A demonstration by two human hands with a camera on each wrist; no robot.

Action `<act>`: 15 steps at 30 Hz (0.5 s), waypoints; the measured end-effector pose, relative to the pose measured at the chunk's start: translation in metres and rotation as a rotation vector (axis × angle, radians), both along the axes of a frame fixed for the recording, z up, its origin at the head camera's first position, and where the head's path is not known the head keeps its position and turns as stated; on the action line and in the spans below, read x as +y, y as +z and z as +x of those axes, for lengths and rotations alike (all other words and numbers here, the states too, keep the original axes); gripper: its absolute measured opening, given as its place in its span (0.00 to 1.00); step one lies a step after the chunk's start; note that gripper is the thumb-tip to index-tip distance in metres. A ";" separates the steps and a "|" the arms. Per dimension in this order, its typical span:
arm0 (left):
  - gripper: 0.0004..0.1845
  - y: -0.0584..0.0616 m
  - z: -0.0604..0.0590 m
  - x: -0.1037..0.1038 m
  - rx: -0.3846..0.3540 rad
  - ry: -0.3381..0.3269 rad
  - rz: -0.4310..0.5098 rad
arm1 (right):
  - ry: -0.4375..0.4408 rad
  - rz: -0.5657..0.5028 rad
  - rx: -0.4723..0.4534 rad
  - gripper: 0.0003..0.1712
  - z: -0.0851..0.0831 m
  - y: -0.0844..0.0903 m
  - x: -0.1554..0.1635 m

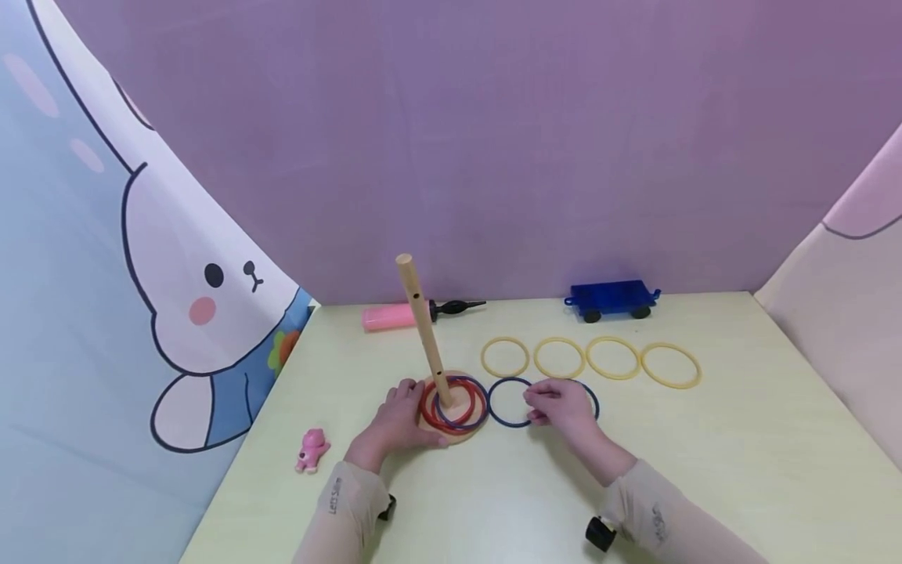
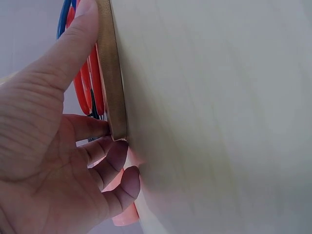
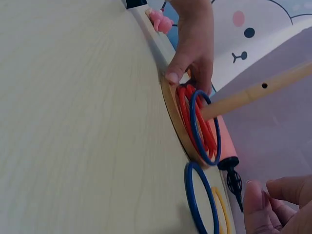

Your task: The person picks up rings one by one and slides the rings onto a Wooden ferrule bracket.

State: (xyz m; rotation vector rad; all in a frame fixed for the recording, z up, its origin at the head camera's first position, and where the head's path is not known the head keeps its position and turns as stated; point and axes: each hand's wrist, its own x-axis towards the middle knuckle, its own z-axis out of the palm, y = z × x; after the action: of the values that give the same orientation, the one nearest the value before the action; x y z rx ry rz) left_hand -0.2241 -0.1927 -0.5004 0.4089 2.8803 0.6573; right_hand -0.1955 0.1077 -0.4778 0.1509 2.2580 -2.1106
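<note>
left hand [image 2: 53,146]: thumb pressing along the disc's edge, curled fingers touching its rim
wooden base disc [image 2: 113,83]: lying flat on the pale table [image 2: 219,117]
rings: red rings [image 2: 90,85] and a blue ring [image 2: 63,19] stacking on the disc

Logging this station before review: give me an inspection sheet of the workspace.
Surface: pale table.
Job's things: wooden peg stand tilted, red rings and one blue ring on its base; blue ring lying beside it; four yellow rings in a row.
Clutter: pink figure, pink pump, blue toy wagon.
Hands: left hand holds the base edge; right hand over another blue ring, grip unclear.
Cables: nothing seen.
Surroundings: purple backdrop, rabbit curtain.
</note>
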 end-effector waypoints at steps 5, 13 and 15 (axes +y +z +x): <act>0.62 0.000 -0.001 0.000 -0.001 -0.003 -0.002 | -0.051 0.033 -0.030 0.11 0.007 -0.004 0.024; 0.63 0.001 -0.001 0.000 -0.006 -0.002 0.000 | -0.107 0.091 -0.047 0.14 0.017 -0.016 0.064; 0.63 0.001 -0.001 0.000 -0.003 -0.005 0.003 | -0.121 0.106 -0.061 0.14 0.017 -0.020 0.073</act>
State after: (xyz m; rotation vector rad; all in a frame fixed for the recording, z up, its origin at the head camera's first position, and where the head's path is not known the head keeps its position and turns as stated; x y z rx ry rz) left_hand -0.2252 -0.1925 -0.4996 0.4148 2.8750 0.6610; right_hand -0.1783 0.1802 -0.4979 0.3595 2.3817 -2.0102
